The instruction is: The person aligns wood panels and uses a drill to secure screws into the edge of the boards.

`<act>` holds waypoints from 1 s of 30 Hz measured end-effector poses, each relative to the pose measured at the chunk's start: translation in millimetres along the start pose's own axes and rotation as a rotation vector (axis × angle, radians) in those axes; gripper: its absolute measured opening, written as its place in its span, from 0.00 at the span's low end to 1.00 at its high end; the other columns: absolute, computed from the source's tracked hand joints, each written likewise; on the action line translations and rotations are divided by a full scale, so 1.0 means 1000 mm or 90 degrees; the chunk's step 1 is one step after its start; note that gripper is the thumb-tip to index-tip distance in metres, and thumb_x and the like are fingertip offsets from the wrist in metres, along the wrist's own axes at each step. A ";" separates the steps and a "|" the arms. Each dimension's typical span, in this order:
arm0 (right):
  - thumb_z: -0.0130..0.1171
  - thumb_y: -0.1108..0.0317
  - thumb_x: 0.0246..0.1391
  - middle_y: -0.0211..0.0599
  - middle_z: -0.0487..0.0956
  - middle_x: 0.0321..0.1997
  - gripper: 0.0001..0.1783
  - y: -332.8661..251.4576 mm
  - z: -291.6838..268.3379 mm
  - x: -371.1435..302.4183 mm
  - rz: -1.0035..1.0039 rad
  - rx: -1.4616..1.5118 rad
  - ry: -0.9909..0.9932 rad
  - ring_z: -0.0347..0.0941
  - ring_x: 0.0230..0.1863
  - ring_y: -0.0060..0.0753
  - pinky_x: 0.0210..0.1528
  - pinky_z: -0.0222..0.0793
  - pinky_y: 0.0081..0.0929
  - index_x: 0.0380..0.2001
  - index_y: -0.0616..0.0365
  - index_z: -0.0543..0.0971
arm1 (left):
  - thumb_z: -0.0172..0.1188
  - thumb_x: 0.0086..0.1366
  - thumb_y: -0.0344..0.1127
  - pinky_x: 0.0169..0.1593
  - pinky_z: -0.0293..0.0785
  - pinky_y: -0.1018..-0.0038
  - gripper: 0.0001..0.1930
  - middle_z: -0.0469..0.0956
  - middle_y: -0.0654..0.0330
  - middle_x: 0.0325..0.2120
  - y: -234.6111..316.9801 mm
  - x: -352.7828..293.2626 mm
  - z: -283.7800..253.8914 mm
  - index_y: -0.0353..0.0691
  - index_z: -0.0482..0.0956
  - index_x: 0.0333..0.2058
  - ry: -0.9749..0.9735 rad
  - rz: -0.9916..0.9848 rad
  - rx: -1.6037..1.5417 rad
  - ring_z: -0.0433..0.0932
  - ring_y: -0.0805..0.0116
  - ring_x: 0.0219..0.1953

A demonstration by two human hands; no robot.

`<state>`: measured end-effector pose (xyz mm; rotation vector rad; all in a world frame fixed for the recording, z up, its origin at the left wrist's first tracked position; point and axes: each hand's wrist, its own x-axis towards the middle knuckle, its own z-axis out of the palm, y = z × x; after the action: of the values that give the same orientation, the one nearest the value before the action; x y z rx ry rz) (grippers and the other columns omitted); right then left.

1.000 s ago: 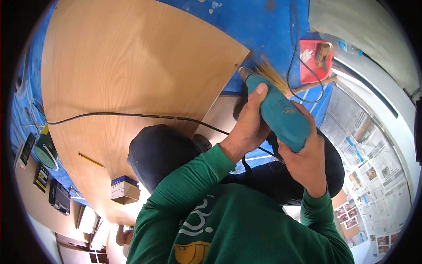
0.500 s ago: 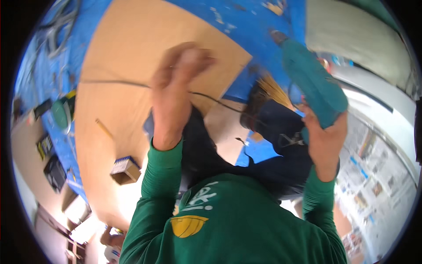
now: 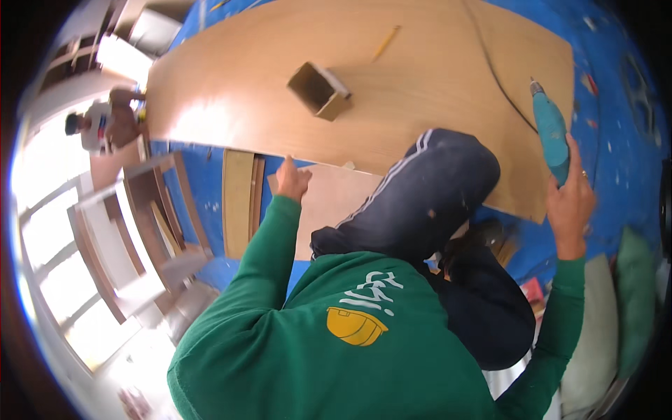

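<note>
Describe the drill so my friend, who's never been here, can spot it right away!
Find the big wooden board on the blue sheet, then look toward its right end. There, the person's right hand holds the drill. It's chunky and teal, unlike the thin, dark cable beside it.

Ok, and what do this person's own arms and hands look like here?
Long, plain green sleeves leave the left hand and right hand uncovered, with no gloves or watch showing. The sleeves belong to a green top with white lettering and a yellow hard hat picture on its front.
</note>
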<state>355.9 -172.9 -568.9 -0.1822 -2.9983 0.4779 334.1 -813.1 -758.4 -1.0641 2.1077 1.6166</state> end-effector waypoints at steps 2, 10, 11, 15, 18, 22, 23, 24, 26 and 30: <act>0.68 0.82 0.50 0.51 0.84 0.60 0.48 -0.013 0.035 0.021 -0.065 0.015 0.010 0.84 0.55 0.58 0.51 0.81 0.47 0.75 0.45 0.68 | 0.64 0.72 0.49 0.57 0.84 0.57 0.28 0.85 0.50 0.52 -0.002 0.045 0.002 0.32 0.75 0.61 0.185 -0.029 -0.184 0.85 0.50 0.53; 0.70 0.81 0.49 0.50 0.84 0.61 0.49 -0.052 0.139 0.059 -0.233 0.057 0.044 0.86 0.52 0.56 0.46 0.83 0.45 0.75 0.46 0.67 | 0.60 0.76 0.50 0.53 0.82 0.57 0.23 0.84 0.45 0.49 -0.059 0.084 0.065 0.36 0.75 0.56 0.578 -0.014 -0.079 0.85 0.44 0.50; 0.70 0.81 0.49 0.49 0.84 0.60 0.49 -0.055 0.148 0.061 -0.244 0.051 0.043 0.86 0.51 0.56 0.45 0.83 0.45 0.75 0.46 0.67 | 0.58 0.77 0.51 0.54 0.81 0.57 0.23 0.84 0.44 0.49 -0.064 0.083 0.074 0.35 0.75 0.55 0.610 0.059 -0.024 0.84 0.43 0.50; 0.70 0.80 0.49 0.48 0.85 0.56 0.49 -0.039 0.173 0.058 -0.247 0.001 0.029 0.86 0.46 0.56 0.42 0.82 0.48 0.76 0.47 0.67 | 0.47 0.81 0.57 0.60 0.76 0.52 0.30 0.82 0.36 0.52 -0.031 0.067 0.113 0.30 0.73 0.56 0.631 -0.060 -0.131 0.82 0.37 0.54; 0.70 0.81 0.49 0.48 0.85 0.54 0.49 -0.044 0.183 0.054 -0.286 0.002 0.034 0.85 0.46 0.56 0.42 0.81 0.49 0.76 0.47 0.67 | 0.47 0.81 0.56 0.59 0.76 0.50 0.29 0.82 0.32 0.51 -0.036 0.065 0.106 0.30 0.74 0.56 0.651 -0.081 -0.045 0.81 0.34 0.53; 0.70 0.80 0.51 0.49 0.85 0.55 0.49 -0.032 0.197 0.051 -0.294 -0.037 0.029 0.85 0.48 0.57 0.44 0.81 0.49 0.76 0.47 0.66 | 0.46 0.80 0.54 0.57 0.75 0.49 0.29 0.83 0.32 0.48 -0.028 0.062 0.108 0.29 0.78 0.52 0.671 -0.061 -0.107 0.81 0.32 0.52; 0.70 0.79 0.52 0.49 0.85 0.56 0.50 -0.033 0.201 0.053 -0.312 -0.048 0.031 0.85 0.49 0.57 0.45 0.81 0.48 0.77 0.47 0.65 | 0.46 0.80 0.54 0.58 0.74 0.49 0.29 0.82 0.31 0.49 -0.025 0.063 0.106 0.28 0.78 0.52 0.658 -0.050 -0.125 0.80 0.32 0.52; 0.70 0.79 0.53 0.50 0.84 0.58 0.50 -0.039 0.203 0.053 -0.335 -0.056 0.023 0.85 0.50 0.57 0.46 0.81 0.48 0.78 0.46 0.63 | 0.46 0.80 0.54 0.58 0.74 0.49 0.29 0.82 0.30 0.49 -0.039 0.062 0.100 0.28 0.78 0.52 0.652 -0.049 -0.140 0.80 0.31 0.52; 0.71 0.78 0.54 0.51 0.82 0.61 0.52 -0.044 0.204 0.045 -0.373 -0.079 -0.002 0.84 0.52 0.58 0.47 0.81 0.48 0.79 0.44 0.60 | 0.48 0.79 0.48 0.55 0.76 0.55 0.26 0.85 0.37 0.46 -0.064 0.060 0.093 0.26 0.81 0.50 0.627 0.050 -0.298 0.84 0.41 0.49; 0.72 0.76 0.55 0.51 0.78 0.66 0.55 -0.031 0.206 0.045 -0.416 -0.132 -0.039 0.84 0.52 0.61 0.48 0.81 0.49 0.81 0.41 0.56 | 0.56 0.76 0.34 0.53 0.83 0.62 0.15 0.86 0.46 0.45 -0.075 0.028 0.095 0.22 0.82 0.45 0.388 0.200 -0.536 0.86 0.53 0.48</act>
<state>283.7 -258.9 -750.0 0.7833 -2.9133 0.1002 347.3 -743.6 -860.9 -1.7035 1.9927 2.7506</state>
